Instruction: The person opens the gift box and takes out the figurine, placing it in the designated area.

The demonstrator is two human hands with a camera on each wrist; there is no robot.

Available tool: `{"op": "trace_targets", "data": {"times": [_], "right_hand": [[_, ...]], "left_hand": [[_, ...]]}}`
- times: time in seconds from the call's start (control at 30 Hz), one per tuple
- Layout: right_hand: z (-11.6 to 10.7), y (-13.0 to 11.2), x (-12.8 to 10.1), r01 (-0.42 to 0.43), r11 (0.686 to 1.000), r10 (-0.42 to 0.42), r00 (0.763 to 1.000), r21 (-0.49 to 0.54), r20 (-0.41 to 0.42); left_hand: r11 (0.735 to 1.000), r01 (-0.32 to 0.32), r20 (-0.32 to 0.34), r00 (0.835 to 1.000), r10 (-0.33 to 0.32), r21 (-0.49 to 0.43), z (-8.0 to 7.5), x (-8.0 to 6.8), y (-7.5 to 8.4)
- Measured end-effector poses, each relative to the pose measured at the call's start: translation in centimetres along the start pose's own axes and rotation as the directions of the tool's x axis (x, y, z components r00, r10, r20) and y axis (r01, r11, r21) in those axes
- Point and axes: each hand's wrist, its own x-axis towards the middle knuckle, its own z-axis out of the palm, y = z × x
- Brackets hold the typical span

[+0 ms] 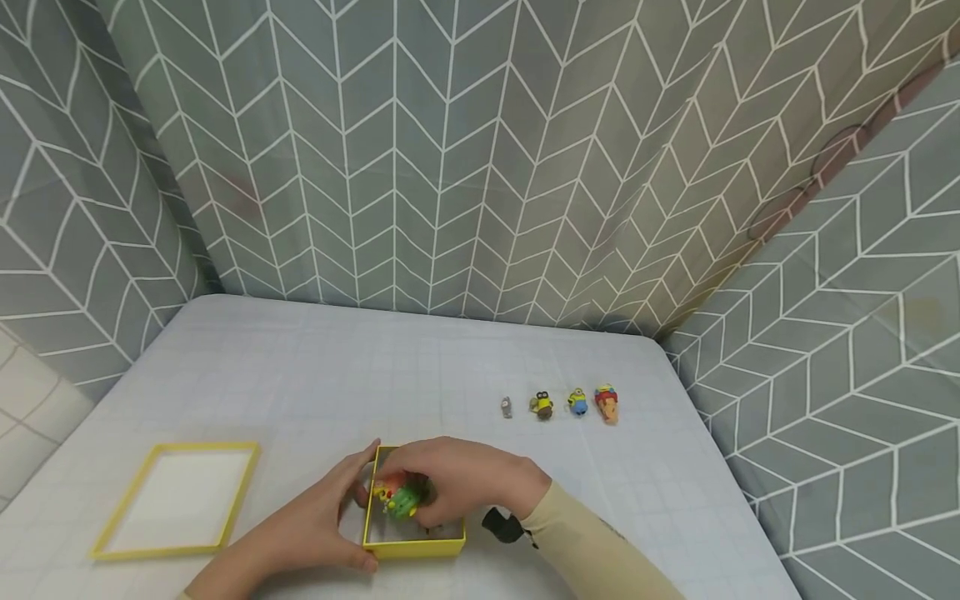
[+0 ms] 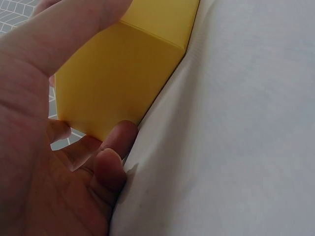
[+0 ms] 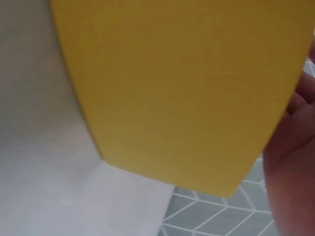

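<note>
My left hand curls round the near left corner of a small yellow box, thumb along its far edge and fingers pressed to its outer wall; the wrist view shows the box's plain, smooth yellow sides resting on the pale surface. My right hand reaches over the open box from the right, fingers bent and pinching a little green and red toy figure just above or inside it; I cannot tell whether it touches the bottom. Left of my left hand lies the shallow yellow lid, white inside. Beyond my right hand, well apart, stand four small figures in a row.
</note>
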Motion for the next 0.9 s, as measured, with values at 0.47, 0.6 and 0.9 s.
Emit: {"op": "trace_targets", "data": {"times": [0.47, 0.6, 0.9], "right_hand": [[1.2, 1.0, -1.1, -0.018, 0.932, 0.132, 0.947, 0.363, -0.291], [1.3, 1.1, -1.5, 0.056, 0.834, 0.170, 0.921, 0.548, -0.351], [1.0, 1.5, -3.3, -0.042, 0.743, 0.387, 0.841, 0.668, -0.377]], "left_hand": [[1.000, -0.006, -0.011, 1.000, 0.007, 0.005, 0.0, 0.2, 0.1], [1.000, -0.001, -0.004, 1.000, 0.001, 0.008, 0.0, 0.3, 0.2], [1.000, 0.001, -0.008, 1.000, -0.001, 0.018, 0.1, 0.2, 0.1]]}}
